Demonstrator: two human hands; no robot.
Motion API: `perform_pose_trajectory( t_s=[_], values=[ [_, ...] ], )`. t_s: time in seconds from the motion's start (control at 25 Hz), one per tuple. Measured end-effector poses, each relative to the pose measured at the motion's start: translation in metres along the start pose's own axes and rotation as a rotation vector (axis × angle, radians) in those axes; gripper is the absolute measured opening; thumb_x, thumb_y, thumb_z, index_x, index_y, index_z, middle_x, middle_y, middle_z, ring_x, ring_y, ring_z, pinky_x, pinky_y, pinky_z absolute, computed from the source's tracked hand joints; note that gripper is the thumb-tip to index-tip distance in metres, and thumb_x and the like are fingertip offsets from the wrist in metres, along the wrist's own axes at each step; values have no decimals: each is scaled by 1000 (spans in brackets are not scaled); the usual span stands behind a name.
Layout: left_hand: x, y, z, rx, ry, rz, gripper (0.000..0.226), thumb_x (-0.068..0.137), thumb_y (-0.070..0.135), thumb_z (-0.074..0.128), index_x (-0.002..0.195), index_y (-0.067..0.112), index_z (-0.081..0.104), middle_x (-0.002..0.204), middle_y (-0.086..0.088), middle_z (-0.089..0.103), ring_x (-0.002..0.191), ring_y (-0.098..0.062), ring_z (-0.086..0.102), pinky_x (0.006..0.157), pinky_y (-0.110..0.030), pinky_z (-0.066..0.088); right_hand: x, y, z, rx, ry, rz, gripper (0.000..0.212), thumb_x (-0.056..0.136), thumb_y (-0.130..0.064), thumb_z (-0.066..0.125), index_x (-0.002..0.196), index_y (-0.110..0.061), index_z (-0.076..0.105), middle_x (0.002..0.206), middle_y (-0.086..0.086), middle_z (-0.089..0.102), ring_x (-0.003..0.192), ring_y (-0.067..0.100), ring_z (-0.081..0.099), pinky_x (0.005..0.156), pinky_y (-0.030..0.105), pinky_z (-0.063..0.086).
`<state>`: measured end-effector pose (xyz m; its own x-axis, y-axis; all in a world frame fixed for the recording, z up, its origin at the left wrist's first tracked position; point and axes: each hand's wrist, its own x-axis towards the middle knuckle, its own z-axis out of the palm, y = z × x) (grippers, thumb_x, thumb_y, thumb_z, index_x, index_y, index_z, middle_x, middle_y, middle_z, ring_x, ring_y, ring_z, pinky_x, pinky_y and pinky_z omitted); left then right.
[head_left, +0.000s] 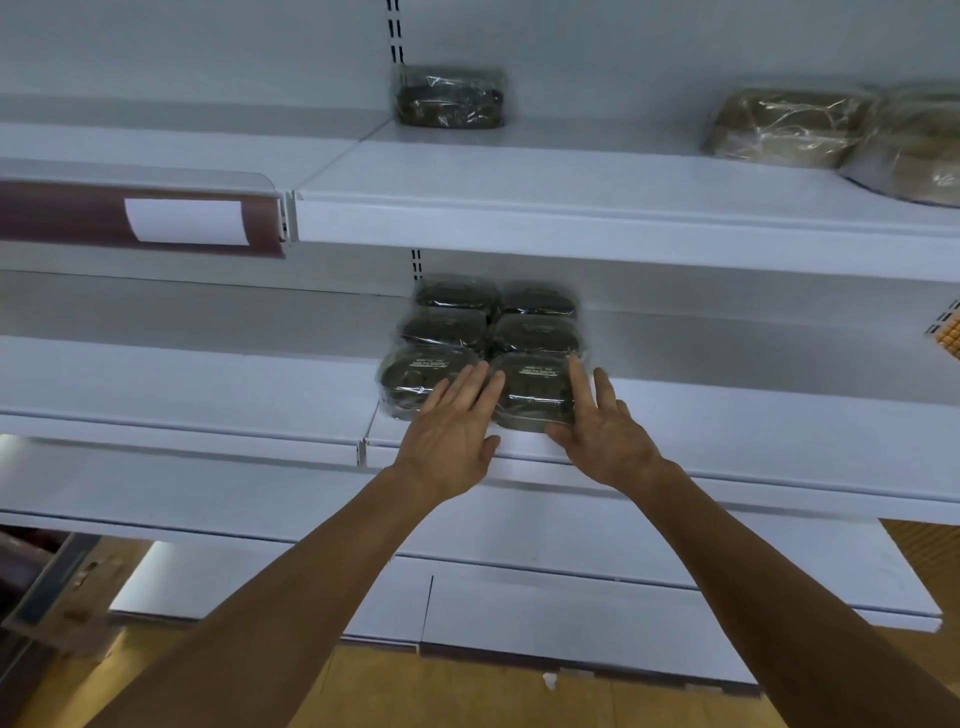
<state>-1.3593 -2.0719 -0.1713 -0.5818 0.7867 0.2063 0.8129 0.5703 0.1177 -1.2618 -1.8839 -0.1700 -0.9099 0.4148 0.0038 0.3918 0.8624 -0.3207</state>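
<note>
Two bare forearms reach up from the bottom of the view to the middle white metal shelf (727, 415), where six dark, rounded trays sealed in clear film sit in two columns of three near its front lip. The left hand (449, 434) lies flat with straight fingers, its tips resting across the gap between the front left tray (415, 376) and the front right tray (535, 387). The right hand (605, 436) is just as flat, fingers along that tray's right side and thumb at its front edge. Neither grip has closed on anything. The work looks like squaring up the block, so press evenly from both sides and keep the palms low. The slick film could let a tray slide or ride up over its neighbour.
</note>
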Motion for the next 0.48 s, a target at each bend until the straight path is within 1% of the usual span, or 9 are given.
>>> perform_pose_trajectory(
  t_s=[0.08,0.16,0.24,0.4,0.48],
  values=[
    [-11,4,-9,-11,7,3,75,102,37,47,159,19,2,167,-3,-2,153,-19,-3,122,-34,-1,-11,-6,-7,-50,0,-15,85,97,-47,51,157,-22,-4,164,15,3,142,40,29,111,47,35],
    [-20,8,-19,-18,41,19,73,102,38,47,159,19,6,167,-4,0,153,-19,-2,121,-33,-4,-24,-16,-16,-84,17,-100,78,97,-47,50,156,-19,8,163,12,6,141,35,30,112,43,34],
    [-30,13,-33,-24,89,37,72,102,38,47,159,18,10,167,-5,3,153,-20,-1,121,-33,-4,-38,-26,-30,-92,29,-178,72,97,-46,51,154,-20,17,163,6,11,142,30,30,114,39,32],
    [-46,18,-69,-45,190,61,69,99,37,51,158,15,20,165,-9,15,153,-23,8,122,-34,2,-67,-49,-64,-108,64,-246,67,99,-41,50,156,-21,20,163,1,16,148,22,19,118,32,20],
    [-54,21,-89,-31,237,71,67,99,38,50,156,13,26,163,-11,22,151,-25,15,122,-35,4,-80,-63,-82,-124,85,-275,66,99,-40,49,156,-20,21,163,0,19,148,20,19,118,30,19]
  ],
)
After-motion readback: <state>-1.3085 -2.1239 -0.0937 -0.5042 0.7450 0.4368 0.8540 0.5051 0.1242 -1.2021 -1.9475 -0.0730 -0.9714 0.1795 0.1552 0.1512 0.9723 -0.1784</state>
